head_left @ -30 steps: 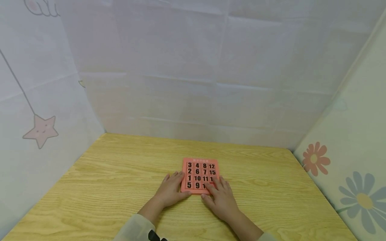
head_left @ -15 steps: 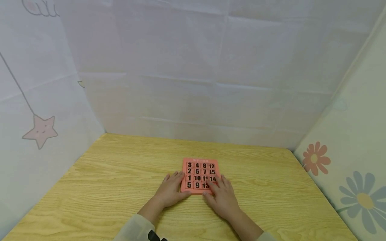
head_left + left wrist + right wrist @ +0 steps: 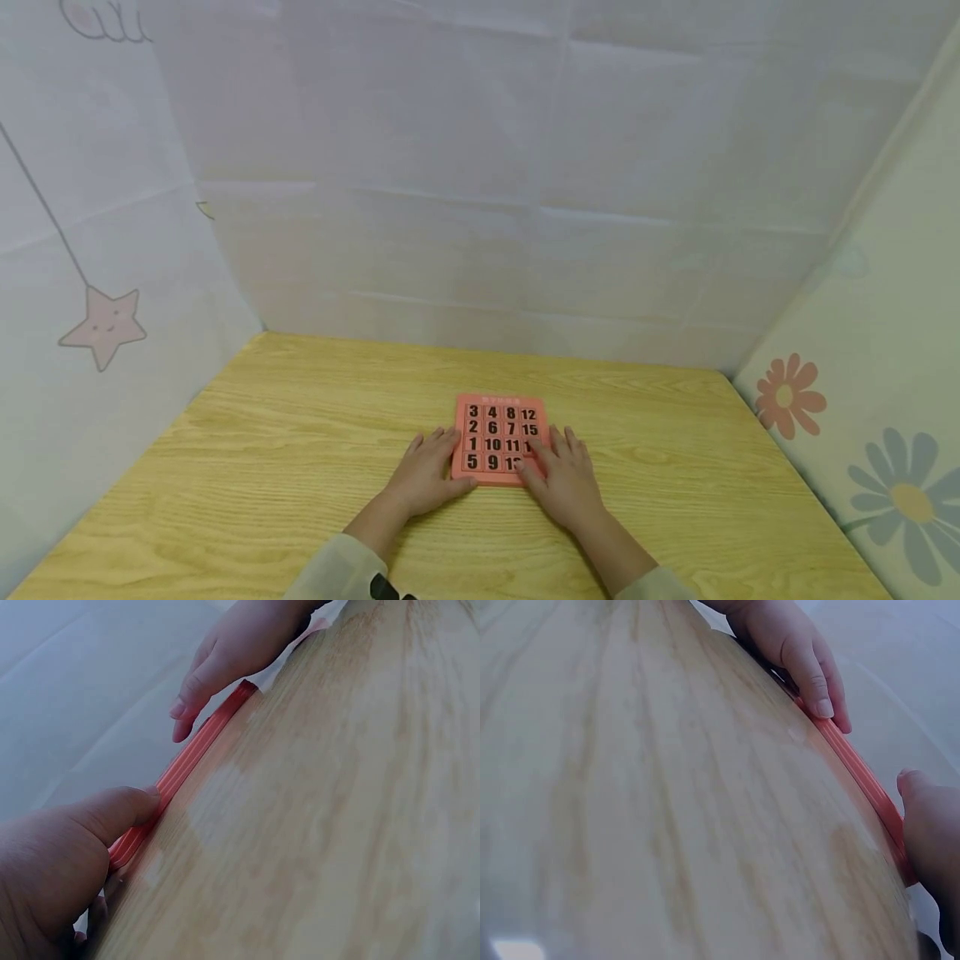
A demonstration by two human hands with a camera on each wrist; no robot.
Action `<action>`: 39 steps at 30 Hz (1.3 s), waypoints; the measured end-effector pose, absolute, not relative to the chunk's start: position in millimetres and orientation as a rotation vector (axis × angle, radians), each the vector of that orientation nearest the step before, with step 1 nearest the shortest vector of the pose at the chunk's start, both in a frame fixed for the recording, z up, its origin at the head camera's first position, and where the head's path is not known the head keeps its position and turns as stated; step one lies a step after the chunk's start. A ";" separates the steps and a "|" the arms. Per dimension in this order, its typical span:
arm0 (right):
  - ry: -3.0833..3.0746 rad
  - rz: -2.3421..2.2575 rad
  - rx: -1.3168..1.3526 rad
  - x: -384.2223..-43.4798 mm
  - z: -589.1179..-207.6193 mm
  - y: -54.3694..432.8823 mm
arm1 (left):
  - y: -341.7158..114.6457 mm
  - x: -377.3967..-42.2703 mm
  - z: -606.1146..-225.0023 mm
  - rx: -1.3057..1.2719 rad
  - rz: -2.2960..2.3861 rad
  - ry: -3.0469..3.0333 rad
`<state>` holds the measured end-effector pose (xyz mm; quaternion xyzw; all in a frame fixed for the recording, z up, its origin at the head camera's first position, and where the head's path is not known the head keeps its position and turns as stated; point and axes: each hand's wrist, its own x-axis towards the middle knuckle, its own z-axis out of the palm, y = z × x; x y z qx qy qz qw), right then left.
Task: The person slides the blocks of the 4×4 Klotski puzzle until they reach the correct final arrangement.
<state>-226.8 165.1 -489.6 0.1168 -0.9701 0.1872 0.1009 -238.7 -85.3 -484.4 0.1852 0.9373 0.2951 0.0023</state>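
1. A pink puzzle frame (image 3: 495, 480) lies flat on the wooden table (image 3: 300, 467), holding rows of numbered tiles (image 3: 492, 445) – 3, 4, 8, 12 farthest; the lower right ones are partly covered.
2. Slightly longer than wide, it points away from the person, its pale heading at the far edge and numerals upright to the wearer.
3. It sits between both hands: the left hand (image 3: 423, 472) grips its near left corner, thumb on the near side.
4. The right hand (image 3: 568, 479) is loosely spread – grasping nothing – with fingers over the right edge.
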 end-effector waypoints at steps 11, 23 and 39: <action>-2.885 0.538 0.332 -227.6 -490.3 166.2 | -85.2 -238.9 -483.9 0.567 0.915 2.948; -2.903 0.540 0.341 -222.5 -490.5 168.6 | -85.0 -238.3 -483.1 0.557 0.924 2.940; -2.917 0.560 0.369 -211.1 -486.5 169.9 | -85.0 -237.7 -482.8 0.553 0.920 2.945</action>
